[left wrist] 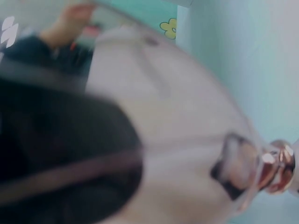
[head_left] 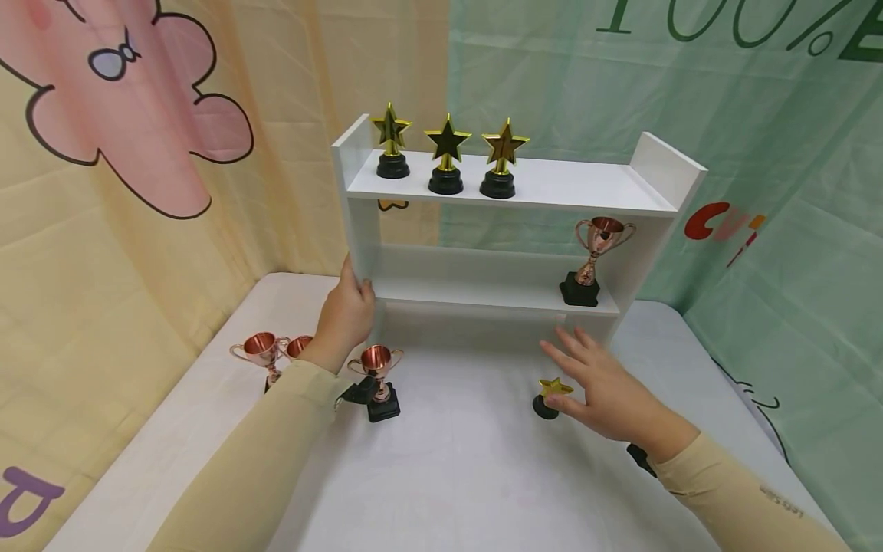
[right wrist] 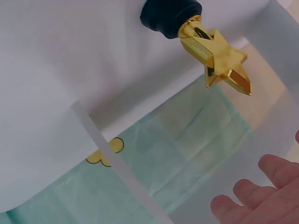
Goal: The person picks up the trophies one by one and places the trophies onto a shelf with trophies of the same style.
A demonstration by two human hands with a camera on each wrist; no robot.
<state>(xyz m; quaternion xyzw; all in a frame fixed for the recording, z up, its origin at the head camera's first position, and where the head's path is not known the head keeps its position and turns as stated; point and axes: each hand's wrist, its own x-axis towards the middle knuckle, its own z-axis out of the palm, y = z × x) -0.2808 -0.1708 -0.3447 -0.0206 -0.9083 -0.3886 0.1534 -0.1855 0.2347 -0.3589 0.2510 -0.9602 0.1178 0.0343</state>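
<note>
Right hand (head_left: 605, 389) is nearer, fingers spread and empty, the upright gold star trophy (head_left: 553, 386) just by its thumb side. Left hand (head_left: 347, 316) grips the white shelf (head_left: 572, 184).

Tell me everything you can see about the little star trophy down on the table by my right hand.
The star trophy has a shiny gold, metallic-looking star on a gold stem, above a rounded black base. It stands upright on the white tabletop, in front of the shelf unit. The right hand is beside it; the thumb overlaps it in the head view, so contact there is unclear.
</note>
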